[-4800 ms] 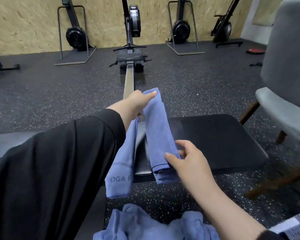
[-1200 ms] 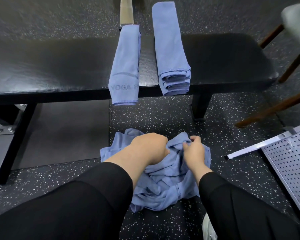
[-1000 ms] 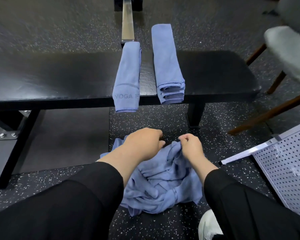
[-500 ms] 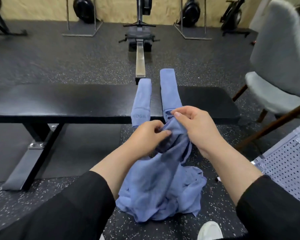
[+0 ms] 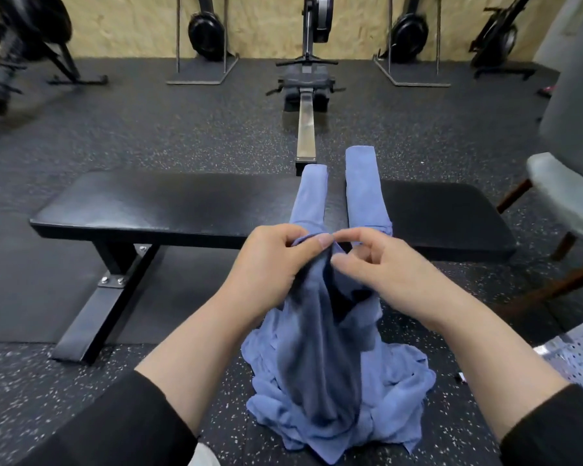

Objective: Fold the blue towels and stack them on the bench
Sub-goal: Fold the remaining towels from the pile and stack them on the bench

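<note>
Both hands lift a crumpled blue cloth towel [image 5: 320, 348] in front of a black padded gym bench [image 5: 169, 206].

Two folded blue towels, narrow one [image 5: 312, 193] and thicker one [image 5: 364, 186], lie side by side across the bench, overhanging far and near edges; L half bare. Left hand [image 5: 270, 260] & right hand [image 5: 377, 264] pinch the top hem between thumb and fingers, almost touching; rest hangs to a heap on the speckled rubber floor [image 5: 48, 381].

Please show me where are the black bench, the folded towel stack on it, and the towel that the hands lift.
black bench [image 5: 169, 203], head view, bare padded top, left part.
folded towel stack [image 5: 364, 193], head view, top layer, middle.
lifted towel [image 5: 320, 331], head view, hanging middle below both hands.
</note>
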